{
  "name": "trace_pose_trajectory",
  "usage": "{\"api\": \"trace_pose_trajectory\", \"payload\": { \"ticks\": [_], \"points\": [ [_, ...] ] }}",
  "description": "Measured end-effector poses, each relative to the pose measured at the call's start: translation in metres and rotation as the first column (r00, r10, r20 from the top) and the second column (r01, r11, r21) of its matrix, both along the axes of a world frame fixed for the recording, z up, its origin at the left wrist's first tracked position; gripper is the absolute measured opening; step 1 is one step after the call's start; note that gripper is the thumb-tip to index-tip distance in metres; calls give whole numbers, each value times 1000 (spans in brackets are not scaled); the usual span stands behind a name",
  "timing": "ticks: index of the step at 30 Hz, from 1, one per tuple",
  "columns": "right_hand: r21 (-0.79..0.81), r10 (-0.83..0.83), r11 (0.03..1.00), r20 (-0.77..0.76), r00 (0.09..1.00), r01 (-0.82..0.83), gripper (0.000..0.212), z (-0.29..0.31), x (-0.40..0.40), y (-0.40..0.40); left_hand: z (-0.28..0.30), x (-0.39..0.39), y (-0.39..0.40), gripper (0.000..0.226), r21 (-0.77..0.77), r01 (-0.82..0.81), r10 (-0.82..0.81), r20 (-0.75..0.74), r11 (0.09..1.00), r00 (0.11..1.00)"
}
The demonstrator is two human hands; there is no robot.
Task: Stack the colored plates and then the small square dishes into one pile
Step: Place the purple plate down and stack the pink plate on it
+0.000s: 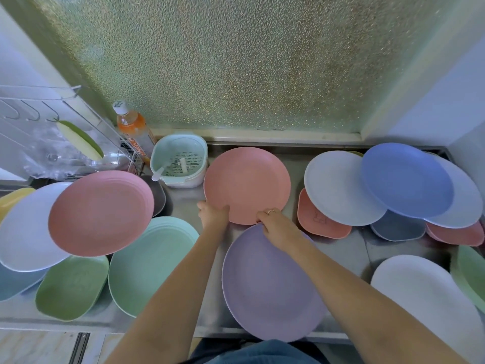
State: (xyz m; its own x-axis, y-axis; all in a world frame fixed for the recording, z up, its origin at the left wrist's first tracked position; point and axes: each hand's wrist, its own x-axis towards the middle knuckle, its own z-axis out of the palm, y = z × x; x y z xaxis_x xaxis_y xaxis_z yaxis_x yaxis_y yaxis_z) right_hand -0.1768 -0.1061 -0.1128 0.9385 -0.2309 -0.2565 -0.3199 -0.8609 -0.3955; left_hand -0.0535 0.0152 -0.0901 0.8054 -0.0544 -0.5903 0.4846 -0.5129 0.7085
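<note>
A salmon pink plate (246,182) lies at the middle back of the steel counter. My left hand (214,215) grips its near left rim and my right hand (278,227) grips its near right rim. Just in front lies a purple plate (267,287), partly under my right wrist. Left of it sit a mint plate (147,264), a pink plate (102,212) and a white plate (23,232). On the right overlap a pale grey plate (338,187) and a blue plate (404,179). Small square dishes show in green (70,287), salmon (317,222) and dark blue (396,228).
A mint strainer basket (181,161) and an orange-labelled bottle (131,124) stand at the back left beside a wire rack (65,132). A white plate (430,300) and green dishes (472,271) crowd the near right. Frosted glass rises behind the counter (338,250).
</note>
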Motion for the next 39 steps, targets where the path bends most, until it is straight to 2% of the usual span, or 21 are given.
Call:
{"api": "trace_pose_trajectory", "payload": {
  "ticks": [2, 6, 9, 12, 14, 16, 18, 21, 26, 29, 31, 33, 35, 39],
  "points": [
    [31, -25, 999, 26, 999, 24, 34, 0, -2, 0, -7, 2, -1, 46, -58, -51, 45, -102, 997, 994],
    [46, -75, 996, 106, 992, 71, 34, 4, -9, 1, -14, 6, 3, 10, -265, -166, 91, -274, 950, 957],
    [92, -158, 986, 234, 959, 140, 33, 15, -15, 0, -5, 8, 0, 20, -318, -171, 82, -273, 933, 958],
    [41, -312, 945, 420, 852, 325, 33, 27, -13, -3, 12, 8, 2, 18, -354, -182, 83, -277, 917, 957],
    [56, -495, 845, 459, 737, 532, 31, 34, -8, -5, 19, 5, 11, 10, -325, -191, 102, -272, 926, 957],
    [142, -686, 701, 402, 606, 699, 28, 42, -4, -10, 22, -1, 24, 10, -281, -189, 118, -251, 941, 961],
    [176, -787, 608, 261, 559, 774, 34, 46, -5, -15, 23, -7, 36, 13, -261, -179, 113, -247, 949, 962],
    [150, -790, 612, 73, 609, 776, 37, 42, -18, -19, 27, -17, 48, 17, -240, -72, 13, -238, 968, 971],
    [20, -711, 700, 108, 695, 714, 18, 26, -61, -18, 27, -35, 64, 10, -215, 182, -218, -153, 959, 964],
    [87, -718, 696, 106, 688, 712, 17, 17, -89, -8, 16, -46, 70, 15, -27, 343, -342, 46, 939, 939],
    [126, -718, 696, 119, 685, 707, 25, 11, -104, 2, 9, -54, 75, 20, 184, 489, -516, 141, 852, 845],
    [141, -721, 693, 117, 683, 707, 31, 8, -118, 11, 0, -61, 79, 16, 338, 597, -669, 154, 728, 727],
    [122, -707, 707, 95, 701, 697, 30, 6, -132, 18, -6, -70, 84, 14, 418, 652, -754, 139, 632, 642],
    [-13, -674, 739, 1, 739, 674, 31, 5, -152, 21, -13, -83, 90, 21, 502, 705, -838, 75, 501, 541]
  ]
}}
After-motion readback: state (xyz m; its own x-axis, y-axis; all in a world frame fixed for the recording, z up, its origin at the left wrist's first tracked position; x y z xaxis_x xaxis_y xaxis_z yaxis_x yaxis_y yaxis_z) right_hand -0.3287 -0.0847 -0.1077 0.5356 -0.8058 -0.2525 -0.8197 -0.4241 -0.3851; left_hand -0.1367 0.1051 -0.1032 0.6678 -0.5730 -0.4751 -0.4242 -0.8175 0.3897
